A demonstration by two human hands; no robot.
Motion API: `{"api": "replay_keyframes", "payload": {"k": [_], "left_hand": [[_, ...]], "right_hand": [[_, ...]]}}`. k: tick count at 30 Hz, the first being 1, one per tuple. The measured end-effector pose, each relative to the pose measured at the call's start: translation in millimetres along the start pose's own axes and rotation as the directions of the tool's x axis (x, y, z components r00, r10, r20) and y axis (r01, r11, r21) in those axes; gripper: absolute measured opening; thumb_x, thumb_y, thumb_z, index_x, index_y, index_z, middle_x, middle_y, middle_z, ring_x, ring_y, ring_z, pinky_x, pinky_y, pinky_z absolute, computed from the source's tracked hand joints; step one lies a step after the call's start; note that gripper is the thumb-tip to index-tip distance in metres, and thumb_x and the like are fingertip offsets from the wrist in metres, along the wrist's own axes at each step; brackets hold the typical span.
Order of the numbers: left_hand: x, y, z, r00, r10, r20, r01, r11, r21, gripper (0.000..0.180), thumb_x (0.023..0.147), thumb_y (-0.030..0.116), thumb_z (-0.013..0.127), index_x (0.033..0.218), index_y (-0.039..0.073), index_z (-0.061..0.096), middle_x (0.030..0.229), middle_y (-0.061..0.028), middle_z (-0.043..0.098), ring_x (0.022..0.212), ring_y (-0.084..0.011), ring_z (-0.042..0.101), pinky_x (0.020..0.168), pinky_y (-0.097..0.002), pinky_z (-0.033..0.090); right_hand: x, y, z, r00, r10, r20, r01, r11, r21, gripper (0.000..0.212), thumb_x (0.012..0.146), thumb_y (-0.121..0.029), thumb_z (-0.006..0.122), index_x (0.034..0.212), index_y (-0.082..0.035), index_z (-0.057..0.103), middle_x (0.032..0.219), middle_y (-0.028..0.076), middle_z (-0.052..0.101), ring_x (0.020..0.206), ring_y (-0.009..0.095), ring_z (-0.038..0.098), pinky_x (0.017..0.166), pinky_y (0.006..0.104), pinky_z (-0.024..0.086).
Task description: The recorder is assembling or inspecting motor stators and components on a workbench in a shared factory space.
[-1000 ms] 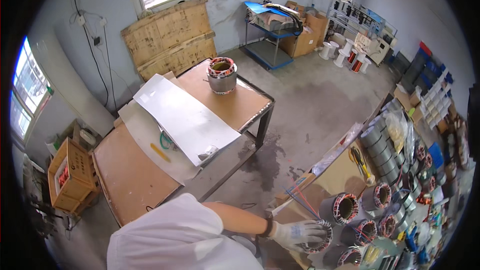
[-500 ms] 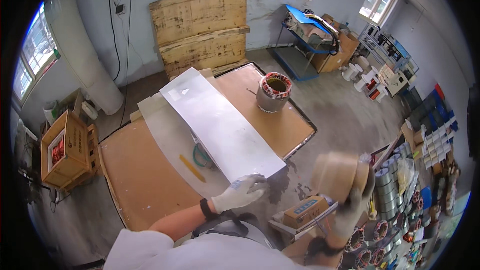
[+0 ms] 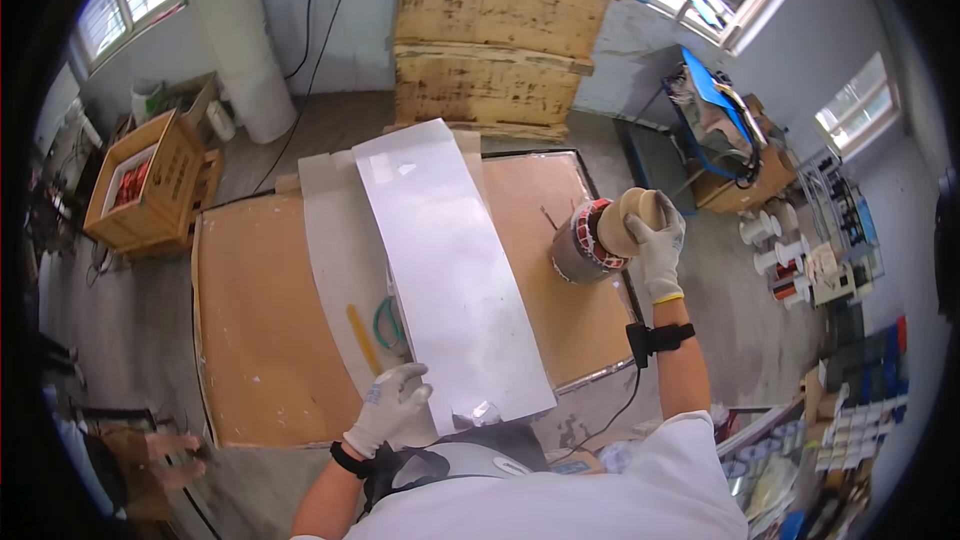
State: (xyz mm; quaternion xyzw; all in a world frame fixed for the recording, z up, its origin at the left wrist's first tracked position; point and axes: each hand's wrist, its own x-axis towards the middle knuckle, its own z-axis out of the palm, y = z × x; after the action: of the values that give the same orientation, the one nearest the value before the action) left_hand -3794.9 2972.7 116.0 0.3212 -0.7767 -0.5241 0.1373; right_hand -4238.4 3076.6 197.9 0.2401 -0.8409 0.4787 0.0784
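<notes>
My gloved right hand (image 3: 662, 240) is closed around a tan tape roll (image 3: 622, 225) at the right side of the table. The roll is held over the upper rim of a motor stator (image 3: 578, 255), a grey cylinder with red-and-white windings, and hides part of it. Whether roll and stator touch, I cannot tell. Across the middle of the table lies a long white sheet (image 3: 450, 270). My gloved left hand (image 3: 392, 406) rests by its near left edge, fingers loosely apart and holding nothing. A small crumpled clear piece (image 3: 476, 413) lies on the sheet's near end.
Left of the sheet lie a yellow strip (image 3: 361, 335) and teal-handled scissors (image 3: 385, 322) on the brown tabletop (image 3: 265, 340). A wooden crate (image 3: 140, 180) stands at the left. Wooden boards (image 3: 490, 50) lean on the far wall; a blue cart (image 3: 700, 130) stands far right.
My right hand has carried the tape roll from the lower right up to the stator. My left hand has shifted left from the sheet's near end. The view has turned.
</notes>
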Motion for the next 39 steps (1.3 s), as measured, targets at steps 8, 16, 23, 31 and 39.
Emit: {"api": "replay_keyframes", "payload": {"k": [8, 16, 23, 31, 39], "left_hand": [[-22.5, -74.7, 18.4, 0.922, -0.228, -0.314, 0.244, 0.970, 0.013, 0.036, 0.087, 0.026, 0.062, 0.113, 0.002, 0.062, 0.110, -0.0179, 0.064, 0.107, -0.0329, 0.059, 0.093, -0.0406, 0.045], [-15.3, -123.6, 8.3, 0.841, -0.257, -0.476, 0.345, 0.933, 0.106, 0.033, 0.087, 0.020, 0.061, 0.112, -0.001, 0.062, 0.114, -0.0188, 0.063, 0.111, -0.0331, 0.056, 0.098, -0.0412, 0.042], [3.5, -87.6, -9.0, 0.868, -0.113, -0.484, 0.300, 0.895, 0.329, 0.038, 0.087, 0.023, 0.061, 0.118, 0.001, 0.060, 0.138, -0.0204, 0.046, 0.127, -0.0362, 0.042, 0.107, -0.0449, 0.033], [6.6, -21.9, -6.5, 0.876, -0.086, -0.475, 0.224, 0.944, 0.242, 0.036, 0.091, 0.025, 0.059, 0.116, 0.000, 0.061, 0.137, -0.0185, 0.047, 0.126, -0.0322, 0.045, 0.101, -0.0411, 0.040], [81.4, 69.8, 51.5, 0.937, 0.150, -0.315, -0.063, 0.961, 0.270, 0.029, 0.085, 0.018, 0.064, 0.110, 0.003, 0.063, 0.126, -0.0166, 0.057, 0.120, -0.0338, 0.051, 0.096, -0.0415, 0.044]], "right_hand": [[14.4, 22.2, 29.5, 0.987, -0.113, 0.114, 0.134, 0.971, -0.196, 0.065, 0.064, -0.028, 0.081, 0.124, -0.013, 0.062, 0.128, 0.016, 0.049, 0.119, 0.033, 0.049, 0.102, 0.0414, 0.040], [25.1, 44.9, 19.6, 0.970, -0.208, 0.123, 0.221, 0.969, -0.109, 0.061, 0.067, -0.025, 0.081, 0.124, -0.013, 0.062, 0.126, 0.016, 0.050, 0.118, 0.033, 0.049, 0.102, 0.0394, 0.039], [82.8, 25.4, -13.4, 0.772, 0.310, 0.555, -0.455, 0.879, 0.142, 0.054, 0.092, -0.048, 0.056, 0.123, -0.003, 0.060, 0.116, 0.003, 0.063, 0.107, 0.018, 0.056, 0.092, 0.0314, 0.042], [96.2, 40.9, 38.5, 0.898, 0.073, 0.433, 0.137, 0.890, -0.434, 0.055, 0.095, -0.049, 0.034, 0.119, -0.009, 0.061, 0.118, 0.018, 0.063, 0.111, 0.039, 0.057, 0.097, 0.0433, 0.042], [95.4, 23.9, 33.7, 0.814, 0.115, 0.570, 0.410, 0.580, -0.704, 0.038, 0.097, -0.031, 0.032, 0.118, -0.013, 0.058, 0.122, 0.013, 0.061, 0.109, 0.036, 0.059, 0.092, 0.0420, 0.047]]}}
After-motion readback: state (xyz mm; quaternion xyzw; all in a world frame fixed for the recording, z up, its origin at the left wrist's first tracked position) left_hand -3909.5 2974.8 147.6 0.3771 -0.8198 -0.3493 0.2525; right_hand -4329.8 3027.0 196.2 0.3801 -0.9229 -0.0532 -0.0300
